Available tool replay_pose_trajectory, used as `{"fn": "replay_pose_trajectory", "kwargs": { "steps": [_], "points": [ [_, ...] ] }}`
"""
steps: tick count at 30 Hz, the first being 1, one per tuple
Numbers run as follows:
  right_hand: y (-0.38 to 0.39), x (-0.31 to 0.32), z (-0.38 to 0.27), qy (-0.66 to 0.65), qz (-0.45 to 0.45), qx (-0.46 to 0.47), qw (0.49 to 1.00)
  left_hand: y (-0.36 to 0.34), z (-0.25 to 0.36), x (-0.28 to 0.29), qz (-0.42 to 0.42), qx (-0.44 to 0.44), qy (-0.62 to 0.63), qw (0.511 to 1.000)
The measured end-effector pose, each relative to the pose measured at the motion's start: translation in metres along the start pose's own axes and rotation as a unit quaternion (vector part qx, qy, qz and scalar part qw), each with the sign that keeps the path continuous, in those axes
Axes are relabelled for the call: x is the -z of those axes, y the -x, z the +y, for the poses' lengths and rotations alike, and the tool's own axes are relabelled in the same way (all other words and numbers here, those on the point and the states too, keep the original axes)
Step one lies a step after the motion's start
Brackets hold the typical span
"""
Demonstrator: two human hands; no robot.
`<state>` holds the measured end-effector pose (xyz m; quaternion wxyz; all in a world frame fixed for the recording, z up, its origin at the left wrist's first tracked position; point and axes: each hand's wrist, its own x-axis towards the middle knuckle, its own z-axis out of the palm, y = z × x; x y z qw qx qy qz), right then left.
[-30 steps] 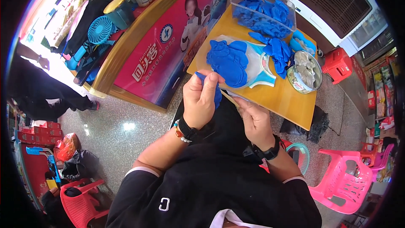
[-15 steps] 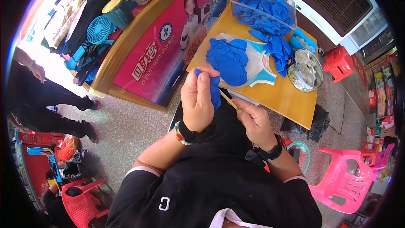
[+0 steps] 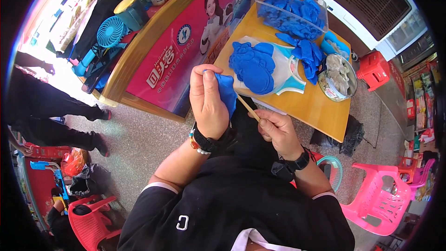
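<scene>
Between the thumb and fingers of my left hand is a thin, soft blue piece, hanging down on the palm side. My right hand grips a slim wooden stick, whose far tip meets or nearly meets the blue piece's edge. Just beyond, a pile of similar blue pieces lies on a white cloth item with turquoise trim. More loose blue pieces lie beside it. A clear plastic bin at the back of the wooden table holds many more.
A round tin with greyish contents stands at the table's right edge, near a small blue container. A pink counter runs along the left. A pink chair and a red stool are to the right. Another person stands at left.
My left hand has shifted slightly left and up, and the blue piece shows more fully. The stick's tip has moved a little left. The other person's hand has moved.
</scene>
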<state>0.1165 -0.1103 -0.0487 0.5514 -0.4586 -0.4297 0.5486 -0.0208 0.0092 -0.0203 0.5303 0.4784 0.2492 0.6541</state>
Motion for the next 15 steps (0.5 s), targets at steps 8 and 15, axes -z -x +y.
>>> {"fn": "replay_pose_trajectory", "kwargs": {
  "steps": [8, 15],
  "points": [
    [0.0, -0.009, 0.01, -0.159, -0.027, -0.044, 0.986, 0.008, 0.008, -0.006, -0.009, 0.107, 0.079, 0.991],
    [-0.009, -0.008, 0.01, -0.017, -0.028, 0.028, 0.999, 0.005, 0.003, 0.003, -0.033, 0.106, 0.087, 0.99]
  ]
}}
